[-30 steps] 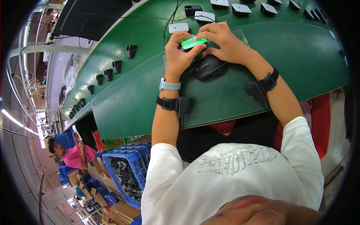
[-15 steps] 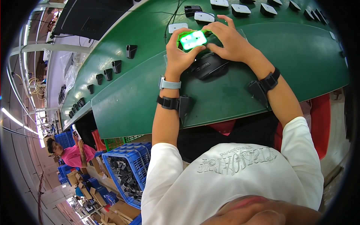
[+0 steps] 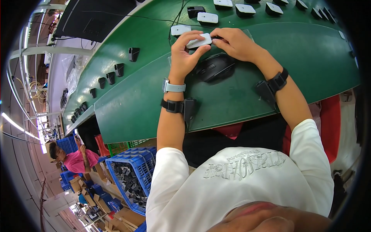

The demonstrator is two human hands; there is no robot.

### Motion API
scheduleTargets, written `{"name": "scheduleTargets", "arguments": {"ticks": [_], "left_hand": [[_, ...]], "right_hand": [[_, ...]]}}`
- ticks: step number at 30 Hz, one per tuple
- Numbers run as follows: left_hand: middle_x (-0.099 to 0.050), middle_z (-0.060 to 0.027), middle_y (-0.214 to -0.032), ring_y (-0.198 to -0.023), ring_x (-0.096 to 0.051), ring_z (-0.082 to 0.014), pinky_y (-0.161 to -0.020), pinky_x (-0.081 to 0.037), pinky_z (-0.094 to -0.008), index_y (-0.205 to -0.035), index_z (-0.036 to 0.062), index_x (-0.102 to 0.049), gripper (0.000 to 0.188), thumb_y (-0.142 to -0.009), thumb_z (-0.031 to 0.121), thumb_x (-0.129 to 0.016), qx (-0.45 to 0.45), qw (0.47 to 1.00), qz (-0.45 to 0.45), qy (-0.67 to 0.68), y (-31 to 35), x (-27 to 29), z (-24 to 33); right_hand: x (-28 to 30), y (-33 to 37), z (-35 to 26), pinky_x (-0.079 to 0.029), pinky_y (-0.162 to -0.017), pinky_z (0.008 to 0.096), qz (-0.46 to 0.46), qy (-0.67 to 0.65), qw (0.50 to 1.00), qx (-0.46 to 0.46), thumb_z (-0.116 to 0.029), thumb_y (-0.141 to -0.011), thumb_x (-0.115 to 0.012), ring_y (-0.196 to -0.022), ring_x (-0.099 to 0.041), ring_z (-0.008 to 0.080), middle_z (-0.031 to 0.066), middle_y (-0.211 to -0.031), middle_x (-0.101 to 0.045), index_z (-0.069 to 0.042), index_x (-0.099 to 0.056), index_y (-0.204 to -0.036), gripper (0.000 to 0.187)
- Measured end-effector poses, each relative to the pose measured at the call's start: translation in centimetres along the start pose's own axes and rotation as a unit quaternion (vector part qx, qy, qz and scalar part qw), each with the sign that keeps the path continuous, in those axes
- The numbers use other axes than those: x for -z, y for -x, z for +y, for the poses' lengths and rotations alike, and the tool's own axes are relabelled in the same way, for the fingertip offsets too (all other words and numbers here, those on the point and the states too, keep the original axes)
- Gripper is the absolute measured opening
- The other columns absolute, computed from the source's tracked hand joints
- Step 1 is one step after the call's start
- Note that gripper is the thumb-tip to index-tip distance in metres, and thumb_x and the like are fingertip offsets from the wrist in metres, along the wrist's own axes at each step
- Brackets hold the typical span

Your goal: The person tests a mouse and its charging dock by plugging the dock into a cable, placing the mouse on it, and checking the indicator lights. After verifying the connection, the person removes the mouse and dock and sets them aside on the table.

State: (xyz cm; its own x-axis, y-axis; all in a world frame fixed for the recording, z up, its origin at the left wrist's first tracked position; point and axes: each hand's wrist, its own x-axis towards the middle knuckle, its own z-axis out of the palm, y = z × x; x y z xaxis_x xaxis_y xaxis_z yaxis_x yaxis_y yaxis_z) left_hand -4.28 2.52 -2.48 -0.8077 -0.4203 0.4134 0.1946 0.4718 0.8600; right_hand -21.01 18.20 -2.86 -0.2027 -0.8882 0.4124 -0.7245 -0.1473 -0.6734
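Observation:
My left hand is closed around a small black device with a white top plate, thumb along its near edge and fingers over the far side. At the device's right end, my right hand pinches the dark end of a thin black cable, mostly hidden by the fingers. Whether that end touches the device I cannot tell. Just below both hands, a black computer mouse lies on the green mat.
White-topped devices stand beyond my hands, with more in a row at the far right. Several black units line the table's left side, below a dark monitor. A blue crate of dark parts and a seated person are at left.
The bright green light on the device has gone out, leaving its top plain white. My right fingers have drawn together at its right end, and a left finger now lies over its top.

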Motion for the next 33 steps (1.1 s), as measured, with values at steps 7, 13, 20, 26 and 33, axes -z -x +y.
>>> {"name": "scheduleTargets", "arguments": {"ticks": [7,13,20,26,33], "left_hand": [[-0.063,-0.0093,-0.125,-0.114,-0.064,-0.0216,-0.089,-0.056,-0.0303,-0.111,0.006,-0.07,0.047,-0.068,-0.01,-0.082,-0.064,0.993,-0.021,-0.097,-0.2,0.5,-0.6],[-0.07,-0.0117,-0.115,-0.106,-0.068,-0.025,-0.088,-0.056,-0.036,-0.105,0.0051,-0.069,0.043,-0.066,-0.007,-0.083,-0.079,0.993,0.048,-0.078,-0.6,2.1,-1.8],[-0.069,-0.0194,-0.101,-0.1,-0.061,-0.0351,-0.091,-0.05,-0.0439,-0.111,-0.0025,-0.068,0.041,-0.087,0.029,-0.08,0.172,0.882,0.254,-0.358,-0.2,8.4,-5.8],[-0.058,-0.0213,-0.131,-0.124,-0.047,-0.0411,-0.108,-0.035,-0.054,-0.128,-0.0005,-0.062,0.044,-0.093,0.024,-0.065,0.077,0.826,0.25,-0.499,-0.2,6.4,-5.9],[-0.061,-0.0108,-0.129,-0.124,-0.05,-0.0374,-0.105,-0.036,-0.0506,-0.128,0.0063,-0.062,0.049,-0.08,0.012,-0.068,-0.035,0.795,0.01,-0.605,-3.1,3.0,-3.6]], "right_hand": [[-0.6,-0.4,0.3,-0.044,-0.061,0.0325,0.041,-0.058,0.997,0.02,-0.015,-0.097,-0.065,-0.062,-0.052,0.0196,0.0092,-0.072,-0.06,-0.003,-0.067,-0.112,0.019],[-0.1,-0.6,0.0,-0.041,-0.06,0.0285,0.056,-0.078,0.992,-0.082,-0.021,-0.1,-0.066,-0.064,-0.047,0.01,0.0052,-0.072,-0.056,-0.002,-0.067,-0.108,0.021],[0.5,-0.7,0.2,-0.046,-0.068,0.0304,0.043,-0.075,0.993,-0.08,-0.024,-0.104,-0.059,-0.069,-0.055,0.0175,0.0083,-0.08,-0.064,-0.001,-0.064,-0.105,0.024],[-0.6,-0.7,2.5,-0.05,-0.08,0.04,0.057,-0.098,0.993,-0.017,-0.022,-0.105,-0.057,-0.088,-0.064,0.0344,0.0137,-0.09,-0.068,0.0,-0.065,-0.106,0.023],[-0.7,-0.3,2.6,-0.049,-0.083,0.0394,0.056,-0.067,0.995,0.05,-0.024,-0.101,-0.064,-0.091,-0.062,0.0322,0.0126,-0.091,-0.067,-0.001,-0.068,-0.1,0.024]]}}
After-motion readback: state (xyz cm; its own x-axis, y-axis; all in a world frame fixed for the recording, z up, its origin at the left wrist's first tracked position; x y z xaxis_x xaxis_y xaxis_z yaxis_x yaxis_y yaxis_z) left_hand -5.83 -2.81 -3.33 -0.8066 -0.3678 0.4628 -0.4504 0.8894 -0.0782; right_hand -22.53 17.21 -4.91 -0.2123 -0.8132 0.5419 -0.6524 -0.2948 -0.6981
